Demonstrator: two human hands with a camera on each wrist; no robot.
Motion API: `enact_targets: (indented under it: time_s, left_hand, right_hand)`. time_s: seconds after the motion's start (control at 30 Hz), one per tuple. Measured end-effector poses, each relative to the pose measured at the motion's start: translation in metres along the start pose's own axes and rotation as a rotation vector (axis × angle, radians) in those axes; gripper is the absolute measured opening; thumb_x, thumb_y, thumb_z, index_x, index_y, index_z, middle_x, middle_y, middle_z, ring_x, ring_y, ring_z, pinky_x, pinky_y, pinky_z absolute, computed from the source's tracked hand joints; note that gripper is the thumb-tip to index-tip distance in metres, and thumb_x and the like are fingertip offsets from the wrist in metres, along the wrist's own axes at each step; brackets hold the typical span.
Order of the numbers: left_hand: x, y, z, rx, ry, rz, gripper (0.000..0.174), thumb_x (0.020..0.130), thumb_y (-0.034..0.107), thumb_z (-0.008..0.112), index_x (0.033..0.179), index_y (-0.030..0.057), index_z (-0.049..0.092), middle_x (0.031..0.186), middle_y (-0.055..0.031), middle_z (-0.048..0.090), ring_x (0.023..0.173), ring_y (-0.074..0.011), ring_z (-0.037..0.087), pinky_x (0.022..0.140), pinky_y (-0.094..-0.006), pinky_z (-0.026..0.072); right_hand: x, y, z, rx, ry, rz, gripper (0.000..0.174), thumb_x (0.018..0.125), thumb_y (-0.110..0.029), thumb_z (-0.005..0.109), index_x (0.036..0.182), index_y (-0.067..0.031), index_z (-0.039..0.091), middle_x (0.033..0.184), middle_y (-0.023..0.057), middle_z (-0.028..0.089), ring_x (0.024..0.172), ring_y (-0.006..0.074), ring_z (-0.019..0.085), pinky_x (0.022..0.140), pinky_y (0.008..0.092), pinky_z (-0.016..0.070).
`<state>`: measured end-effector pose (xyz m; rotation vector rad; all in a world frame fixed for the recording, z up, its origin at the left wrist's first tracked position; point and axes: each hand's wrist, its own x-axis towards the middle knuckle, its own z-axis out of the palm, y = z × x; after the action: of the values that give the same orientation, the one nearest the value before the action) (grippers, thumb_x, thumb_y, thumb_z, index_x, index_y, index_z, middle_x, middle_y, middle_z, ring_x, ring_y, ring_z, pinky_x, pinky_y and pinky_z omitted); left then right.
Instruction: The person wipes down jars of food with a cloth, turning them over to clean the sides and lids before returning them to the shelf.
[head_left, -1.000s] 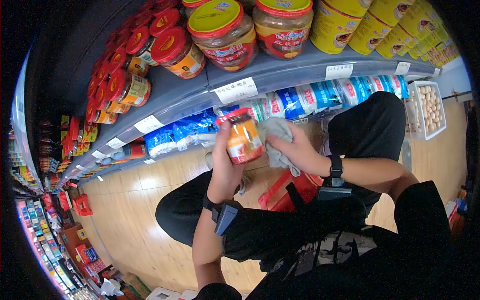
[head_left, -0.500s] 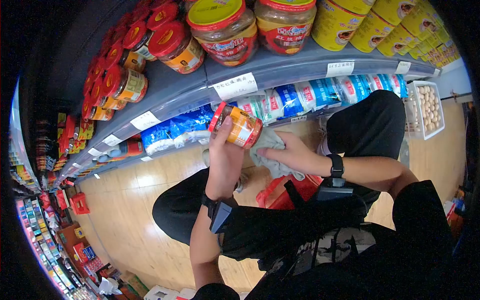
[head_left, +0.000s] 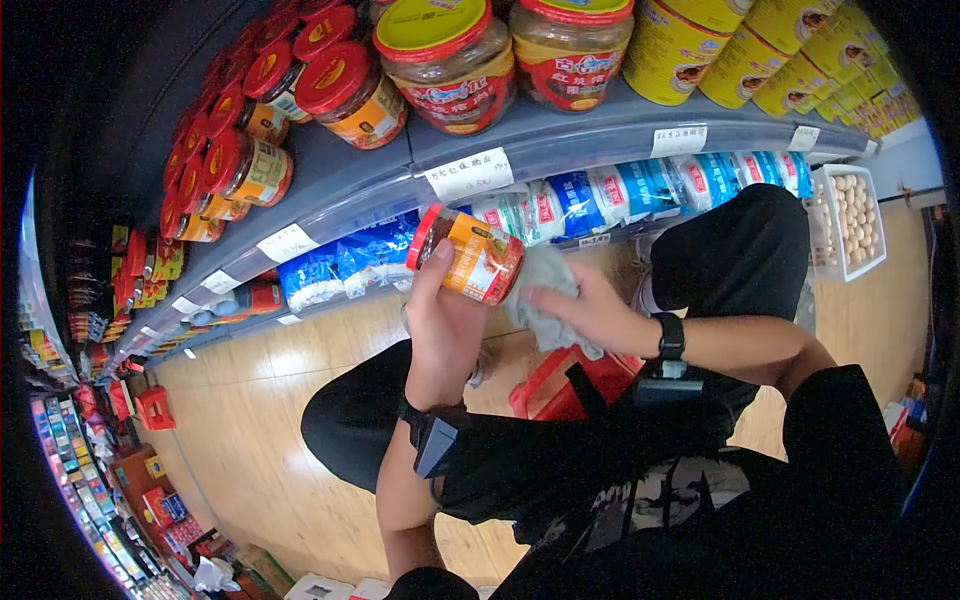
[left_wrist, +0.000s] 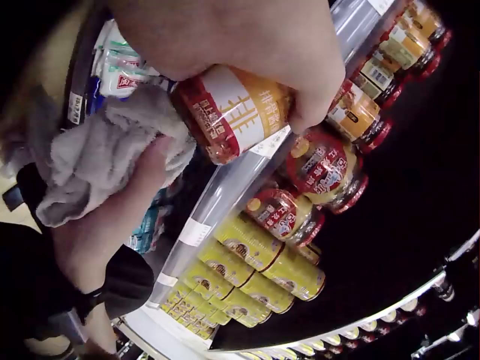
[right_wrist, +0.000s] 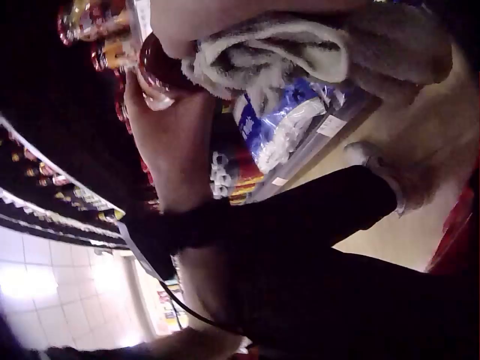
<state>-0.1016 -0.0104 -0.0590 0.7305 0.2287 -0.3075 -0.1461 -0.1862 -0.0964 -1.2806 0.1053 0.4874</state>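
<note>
My left hand (head_left: 443, 335) grips a glass jar (head_left: 472, 258) with a red lid and an orange and white label. The jar lies tilted, its lid toward the upper left. A grey cloth (head_left: 545, 295) is bunched in my right hand (head_left: 592, 312), right at the jar's base end. In the left wrist view the jar's label (left_wrist: 238, 112) faces the camera, and the cloth (left_wrist: 112, 150) hangs beside it with the right thumb along it. The right wrist view shows folds of the cloth (right_wrist: 277, 56) under the right fingers, close by the jar.
Above, a shelf holds similar red-lidded jars (head_left: 350, 95), larger jars (head_left: 447, 65) and yellow cans (head_left: 675, 50). Bagged goods (head_left: 575, 205) line the lower shelf behind its price-tagged edge (head_left: 470, 175). A white basket of eggs (head_left: 850, 225) stands right; a red bag (head_left: 570, 385) is on the floor.
The jar has turned from nearly upright to lying tilted, its lid swinging left. The right hand with the cloth has shifted slightly along the jar's base end.
</note>
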Motion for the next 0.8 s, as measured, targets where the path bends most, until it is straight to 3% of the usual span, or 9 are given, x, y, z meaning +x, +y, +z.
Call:
enact_targets:
  time_s: [0.03, 0.13, 0.23, 0.47, 0.53, 0.57, 0.63, 0.67, 0.8]
  left_hand:
    - [-0.001, 0.001, 0.001, 0.025, 0.016, -0.015, 0.042, 0.095, 0.027, 0.059, 0.13, 0.005, 0.049, 0.122, -0.0115, 0.06, 0.116, -0.0273, 0.058, 0.101, -0.0449, 0.0464]
    - [-0.005, 0.001, -0.001, 0.154, 0.049, -0.076, 0.045, 0.091, 0.024, 0.065, 0.13, 0.0072, 0.049, 0.122, -0.0099, 0.059, 0.114, -0.0245, 0.059, 0.099, -0.0445, 0.0478]
    - [-0.003, -0.013, -0.009, 0.218, 0.096, -0.075, 0.046, 0.088, 0.015, 0.067, 0.129, 0.0053, 0.049, 0.122, -0.0108, 0.059, 0.11, -0.0222, 0.06, 0.098, -0.0407, 0.0481]
    - [-0.004, -0.014, -0.009, 0.255, 0.083, -0.011, 0.049, 0.085, 0.007, 0.07, 0.128, 0.0014, 0.048, 0.124, -0.0096, 0.058, 0.114, -0.0215, 0.058, 0.098, -0.0386, 0.0462]
    - [-0.011, -0.013, 0.006, 0.804, -0.003, 0.242, 0.058, 0.079, 0.007, 0.076, 0.129, 0.0008, 0.046, 0.119, -0.0131, 0.058, 0.111, -0.0258, 0.059, 0.094, -0.0409, 0.0469]
    - [-0.01, -0.02, 0.005, 0.802, -0.004, 0.243, 0.058, 0.079, 0.007, 0.076, 0.129, 0.0008, 0.046, 0.119, -0.0131, 0.058, 0.111, -0.0258, 0.059, 0.094, -0.0409, 0.0469]
    - [-0.007, -0.031, 0.0, 1.344, -0.106, 0.553, 0.068, 0.071, 0.007, 0.08, 0.128, -0.0005, 0.045, 0.117, -0.0176, 0.057, 0.109, -0.034, 0.057, 0.093, -0.0445, 0.045]
    - [-0.007, -0.032, -0.003, 1.456, -0.155, 0.608, 0.073, 0.066, 0.009, 0.08, 0.129, -0.001, 0.045, 0.119, -0.0206, 0.054, 0.11, -0.0401, 0.053, 0.094, -0.0467, 0.0413]
    - [-0.005, -0.029, -0.014, 1.526, -0.224, 0.662, 0.076, 0.064, 0.008, 0.079, 0.131, -0.0002, 0.044, 0.12, -0.0196, 0.052, 0.114, -0.0395, 0.05, 0.096, -0.0469, 0.0381]
  right_hand:
    - [-0.006, 0.0, 0.004, -0.002, -0.004, 0.003, 0.034, 0.092, -0.021, 0.068, 0.118, -0.0006, 0.061, 0.105, 0.0049, 0.068, 0.094, 0.0111, 0.063, 0.082, 0.0296, 0.052]
    - [-0.016, -0.004, 0.012, -0.518, -0.197, -0.436, 0.039, 0.088, -0.026, 0.071, 0.115, 0.001, 0.062, 0.103, 0.0122, 0.07, 0.093, 0.0218, 0.068, 0.083, 0.0371, 0.0529]
    - [-0.017, -0.015, 0.012, -0.296, -0.058, -0.311, 0.04, 0.087, -0.024, 0.072, 0.116, 0.0013, 0.062, 0.107, 0.0136, 0.069, 0.097, 0.0204, 0.067, 0.085, 0.0349, 0.052]
    - [0.02, -0.025, -0.008, -0.05, 0.297, -0.39, 0.033, 0.091, -0.012, 0.067, 0.121, 0.0017, 0.058, 0.109, 0.007, 0.068, 0.098, 0.0108, 0.062, 0.087, 0.0299, 0.051]
    - [0.025, -0.03, -0.011, -0.054, 0.326, -0.491, 0.028, 0.09, -0.013, 0.068, 0.113, 0.001, 0.061, 0.105, 0.0087, 0.067, 0.093, 0.0156, 0.065, 0.084, 0.0288, 0.0508]
    - [0.025, -0.034, -0.014, -0.057, 0.326, -0.492, 0.028, 0.09, -0.013, 0.068, 0.113, 0.001, 0.061, 0.105, 0.0087, 0.067, 0.093, 0.0156, 0.065, 0.084, 0.0288, 0.0508]
    - [0.022, -0.038, -0.023, -0.707, 0.339, -0.703, 0.026, 0.083, -0.014, 0.073, 0.106, -0.0043, 0.065, 0.102, 0.0108, 0.064, 0.086, 0.0239, 0.067, 0.08, 0.0306, 0.0532]
    - [0.018, -0.04, -0.023, -0.708, 0.34, -0.703, 0.026, 0.083, -0.014, 0.073, 0.106, -0.0043, 0.065, 0.102, 0.0108, 0.064, 0.086, 0.0239, 0.067, 0.08, 0.0306, 0.0532]
    - [0.004, -0.046, -0.012, -1.044, 0.088, -0.996, 0.033, 0.071, -0.018, 0.077, 0.102, -0.0113, 0.068, 0.102, 0.0111, 0.06, 0.083, 0.0273, 0.067, 0.073, 0.036, 0.0559]
